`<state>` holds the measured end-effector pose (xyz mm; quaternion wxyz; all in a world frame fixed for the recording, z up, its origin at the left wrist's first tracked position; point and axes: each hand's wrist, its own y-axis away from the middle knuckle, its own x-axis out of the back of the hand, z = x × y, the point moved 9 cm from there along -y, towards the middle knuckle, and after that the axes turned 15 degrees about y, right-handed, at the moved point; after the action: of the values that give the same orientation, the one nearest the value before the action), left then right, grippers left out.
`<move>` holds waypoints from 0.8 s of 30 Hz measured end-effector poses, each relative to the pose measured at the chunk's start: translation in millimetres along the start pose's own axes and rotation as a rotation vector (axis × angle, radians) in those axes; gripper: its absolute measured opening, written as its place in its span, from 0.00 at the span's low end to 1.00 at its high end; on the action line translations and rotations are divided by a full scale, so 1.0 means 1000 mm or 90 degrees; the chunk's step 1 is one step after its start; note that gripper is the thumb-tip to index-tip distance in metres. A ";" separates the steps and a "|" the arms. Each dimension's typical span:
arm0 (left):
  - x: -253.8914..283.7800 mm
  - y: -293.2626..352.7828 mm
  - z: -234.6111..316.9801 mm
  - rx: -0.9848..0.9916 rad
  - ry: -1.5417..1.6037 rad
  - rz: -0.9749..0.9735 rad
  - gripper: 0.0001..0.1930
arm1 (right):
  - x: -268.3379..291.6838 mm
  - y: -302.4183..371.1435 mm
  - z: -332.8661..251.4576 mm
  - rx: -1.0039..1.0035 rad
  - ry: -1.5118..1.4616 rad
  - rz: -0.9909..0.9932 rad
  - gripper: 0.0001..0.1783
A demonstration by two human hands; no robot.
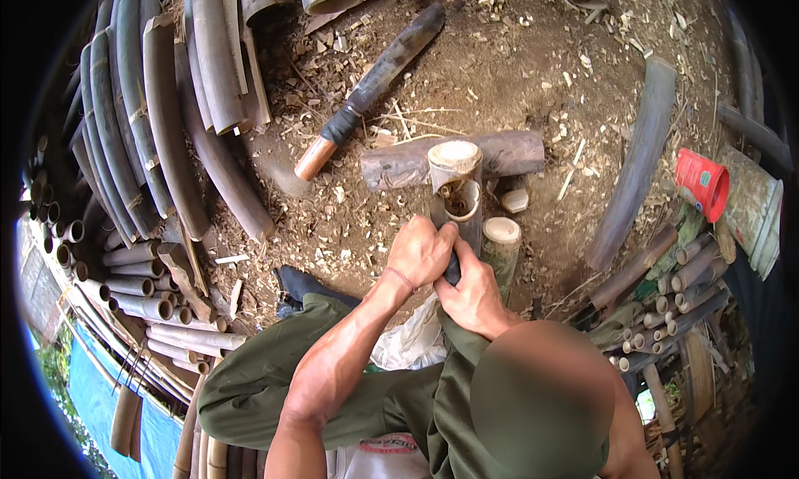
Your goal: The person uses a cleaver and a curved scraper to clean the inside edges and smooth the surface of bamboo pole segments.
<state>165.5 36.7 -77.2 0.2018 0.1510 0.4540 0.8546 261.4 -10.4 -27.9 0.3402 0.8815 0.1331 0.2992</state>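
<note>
My right hand [476,292] is wrapped round the dark handle of a knife [452,270]. Just above it, my left hand [420,253] is closed in a fist against the same knife, which its fingers partly hide. The blade seems to run up beside the open mouth of a bamboo tube [472,221], whose pale cut rim faces me. Behind the mouth is a piece with a pale round cut end [455,153]; whether it is joined to the tube I cannot tell. A dark log [516,153] lies crosswise there, and a greenish bamboo stub [502,248] stands to the right.
A long dark tool with an orange-brown wooden end [316,158] lies beyond my left hand. Split bamboo lengths [171,121] and stacked tubes [150,304] fill the left. To the right are a curved bamboo piece [637,163], a red bucket [703,185] and more tubes. Chips litter the dirt.
</note>
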 end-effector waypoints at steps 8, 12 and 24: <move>-0.060 0.017 0.026 0.033 0.423 -0.069 0.21 | 0.083 0.005 -0.003 0.144 0.332 0.093 0.28; -0.062 0.008 0.049 -0.027 0.540 -0.033 0.20 | 0.108 -0.033 -0.029 0.266 0.526 -0.039 0.16; -0.070 0.014 0.043 0.027 1.296 -0.230 0.21 | 0.046 -0.070 -0.128 0.534 1.133 -0.370 0.06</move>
<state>242.6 26.6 -47.7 -0.1552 -0.7106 0.4403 0.5264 216.6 127.3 20.1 -0.1580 0.3218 0.6394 0.6802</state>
